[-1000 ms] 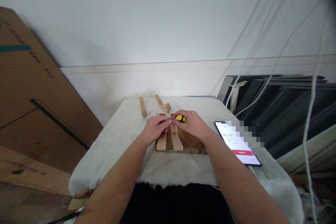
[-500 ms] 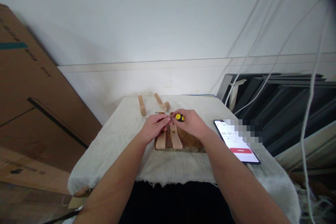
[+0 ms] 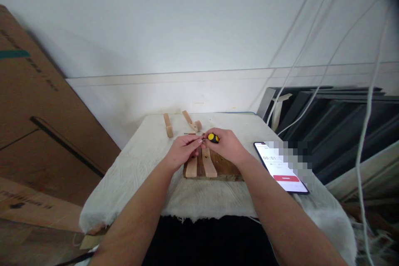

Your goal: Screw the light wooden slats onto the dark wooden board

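My right hand is closed round a screwdriver with a yellow and black handle. Beside it, my left hand is pinched, its fingertips meeting those of the right; whatever small thing lies between them is too small to name. Under both hands is a brown wooden board. Two pale wooden pieces lie on it: a left piece, partly covered by my left hand, and a right piece with a dark hole.
Two curved wooden pieces, a left one and a right one, lie behind the board on the white cloth. A phone with a timer lies to the right. Cardboard stands at left; white cables hang at right.
The hands stay together over the board with only slight finger movement. The screwdriver's handle has shifted very slightly. The view has moved a little.
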Demonstrator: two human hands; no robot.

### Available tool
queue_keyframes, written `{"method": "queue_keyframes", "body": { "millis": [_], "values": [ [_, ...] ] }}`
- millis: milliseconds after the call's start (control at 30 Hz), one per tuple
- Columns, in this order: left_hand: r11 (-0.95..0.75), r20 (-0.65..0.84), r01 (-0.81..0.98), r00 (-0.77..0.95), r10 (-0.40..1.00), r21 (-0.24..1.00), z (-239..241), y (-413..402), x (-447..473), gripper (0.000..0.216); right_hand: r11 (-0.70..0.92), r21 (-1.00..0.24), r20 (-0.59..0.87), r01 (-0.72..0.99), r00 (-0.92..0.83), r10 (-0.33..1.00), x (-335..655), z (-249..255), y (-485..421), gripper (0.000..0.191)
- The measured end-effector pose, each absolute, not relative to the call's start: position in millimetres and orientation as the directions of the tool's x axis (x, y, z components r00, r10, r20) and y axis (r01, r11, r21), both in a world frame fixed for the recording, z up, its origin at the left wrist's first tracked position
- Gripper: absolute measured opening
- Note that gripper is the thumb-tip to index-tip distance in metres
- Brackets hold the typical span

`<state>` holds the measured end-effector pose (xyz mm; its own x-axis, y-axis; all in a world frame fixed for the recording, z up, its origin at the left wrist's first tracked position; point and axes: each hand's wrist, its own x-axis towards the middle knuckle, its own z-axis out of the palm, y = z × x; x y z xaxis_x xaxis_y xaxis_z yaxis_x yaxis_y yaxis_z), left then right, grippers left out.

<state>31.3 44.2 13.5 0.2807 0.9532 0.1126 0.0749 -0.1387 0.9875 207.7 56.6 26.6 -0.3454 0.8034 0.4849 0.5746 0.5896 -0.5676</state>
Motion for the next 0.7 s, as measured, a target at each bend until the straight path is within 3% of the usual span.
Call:
{"method": "queue_keyframes", "body": {
  "millis": [333,467,533,600,700],
  "values": [
    [-0.156,0.129,0.067,0.305,0.944,0.985,12.8,44.4,30.2,0.042,0.617,-0.576,0.529,0.536,-0.331,0.781,206.2,26.3,57.1,0.012],
    [-0.203,0.184,0.081,0.197,0.963,0.976,11.3,45.4,29.8,0.038,0.629,-0.525,0.527,0.574,-0.361,0.770,208.1,25.8,58.2,0.013],
    [-0.283,0.272,0.188,0.083,0.959,0.941,12.9,44.7,25.7,0.032,0.635,-0.490,0.518,0.597,-0.386,0.763,208.8,24.9,59.0,0.016],
    [-0.342,0.390,0.409,-0.036,0.920,0.846,16.1,43.4,17.9,0.025,0.635,-0.459,0.504,0.621,-0.407,0.762,209.1,24.0,59.6,0.017],
    [-0.237,0.490,0.747,-0.134,0.861,0.621,20.8,43.7,2.4,0.022,0.635,-0.430,0.482,0.641,-0.432,0.762,209.2,23.4,60.2,0.017]
  ]
}}
